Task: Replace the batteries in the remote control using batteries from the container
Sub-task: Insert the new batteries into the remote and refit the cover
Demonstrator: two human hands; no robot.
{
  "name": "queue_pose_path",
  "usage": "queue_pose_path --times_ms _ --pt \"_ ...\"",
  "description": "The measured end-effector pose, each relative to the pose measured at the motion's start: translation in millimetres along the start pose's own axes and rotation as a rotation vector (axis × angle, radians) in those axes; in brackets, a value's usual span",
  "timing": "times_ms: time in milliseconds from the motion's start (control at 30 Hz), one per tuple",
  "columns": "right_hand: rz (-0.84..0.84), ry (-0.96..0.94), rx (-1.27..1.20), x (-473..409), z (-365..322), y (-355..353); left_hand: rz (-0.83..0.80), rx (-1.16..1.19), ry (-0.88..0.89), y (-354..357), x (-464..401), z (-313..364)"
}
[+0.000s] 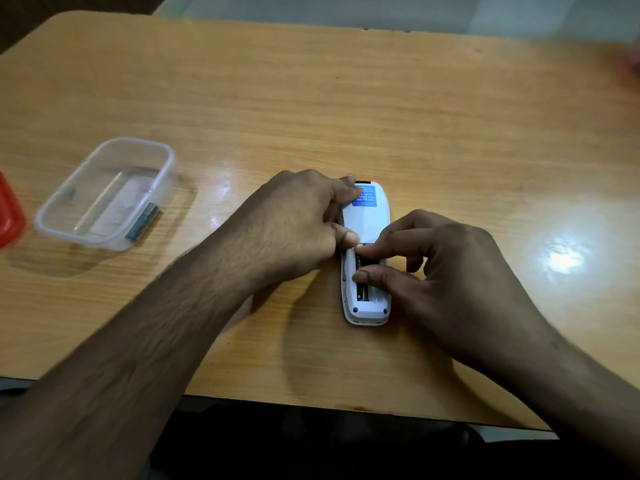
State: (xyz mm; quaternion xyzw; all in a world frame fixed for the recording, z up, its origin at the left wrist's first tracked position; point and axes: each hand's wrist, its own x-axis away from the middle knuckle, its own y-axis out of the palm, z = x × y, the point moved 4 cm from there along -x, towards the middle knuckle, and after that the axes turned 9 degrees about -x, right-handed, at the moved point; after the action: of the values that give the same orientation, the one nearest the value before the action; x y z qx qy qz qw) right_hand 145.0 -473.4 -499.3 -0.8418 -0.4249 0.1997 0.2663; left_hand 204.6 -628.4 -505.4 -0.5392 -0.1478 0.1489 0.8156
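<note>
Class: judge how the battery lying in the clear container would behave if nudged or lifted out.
The battery looks cylindrical and lies on its side, so it would probably roll when nudged. It rests against the clear container wall, which would likely stop it. Small and smooth-looking, it may slip from the fingers.

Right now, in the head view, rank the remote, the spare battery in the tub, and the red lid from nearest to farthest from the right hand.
1. Remote: under the right hand, fingertips in its open battery bay.
2. Spare battery: off to the left, inside the clear tub.
3. Red lid: farthest, at the table's left edge beyond the tub.
</note>
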Motion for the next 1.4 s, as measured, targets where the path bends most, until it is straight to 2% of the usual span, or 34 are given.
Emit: queue_pose_path --times_ms 300,467,567,633,733,967,1067,1167,1300,1400 --pt "-0.042 -0.242 0.27 18 -8 2 0.008 0.044 -0.004 1 0 -3" --pt "-0.096 -0.276 0.393 21 -12 -2 -0.002 0.034 0.008 0 1 -2" --pt "-0.131 -0.269 0.344 16 -11 -5 -0.002 0.022 0.017 -1 1 0" --pt "-0.129 -0.243 0.222 14 -6 -8 -0.004 0.009 0.03 -1 1 1" --pt "-0.058 -0.232 0.066 13 0 -11 -0.001 0.005 0.053 -4 3 0" --pt "0.086 -0.2 0.009 10 -2 -18 0.126 0.084 0.058 -35 28 -11" --pt "0.1 -0.18 -0.051 -3 -21 -14 0.174 0.106 -0.027 -62 50 -37" --pt "0.042 -0.179 -0.112 -27 -52 4 0.243 0.1 -0.172 -87 77 -77" --pt "-0.094 -0.211 -0.066 -63 -94 45 0.374 0.122 -0.331 -103 110 -125" --pt "-0.201 -0.249 0.002 -90 -119 79 0.4 0.146 -0.381 -105 123 -150"
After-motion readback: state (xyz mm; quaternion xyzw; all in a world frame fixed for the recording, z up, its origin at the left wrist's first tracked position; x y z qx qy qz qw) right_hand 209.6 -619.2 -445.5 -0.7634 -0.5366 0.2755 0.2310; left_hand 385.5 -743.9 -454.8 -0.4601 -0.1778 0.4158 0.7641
